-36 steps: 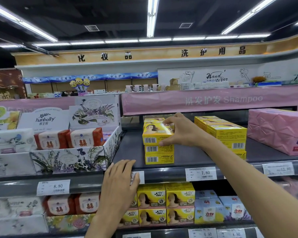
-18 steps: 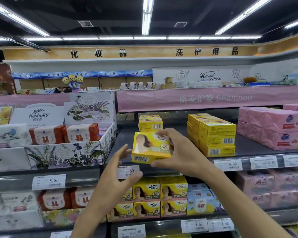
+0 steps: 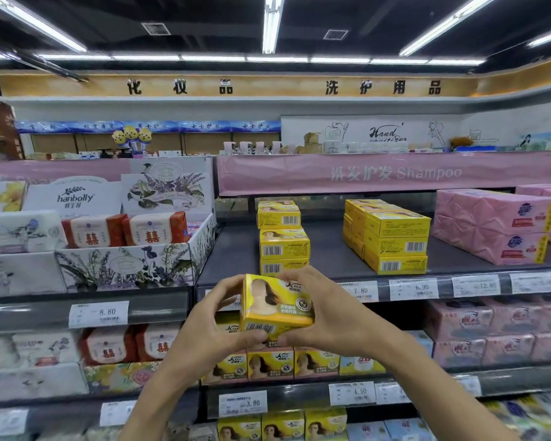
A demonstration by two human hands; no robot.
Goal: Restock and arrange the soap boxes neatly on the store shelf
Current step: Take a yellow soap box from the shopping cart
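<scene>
Both hands grasp one yellow soap box, held in the air just below the middle of the view, in front of the shelf edge. The left hand curls round its 9 o'clock side and the right hand round its 3 o'clock side, thumbs close together under the barcode edge at 6 o'clock. At the box's 12 o'clock a stack of yellow soap boxes stands on the dark shelf, with a second yellow stack at 2 o'clock and pink wrapped packs farther out the same way.
</scene>
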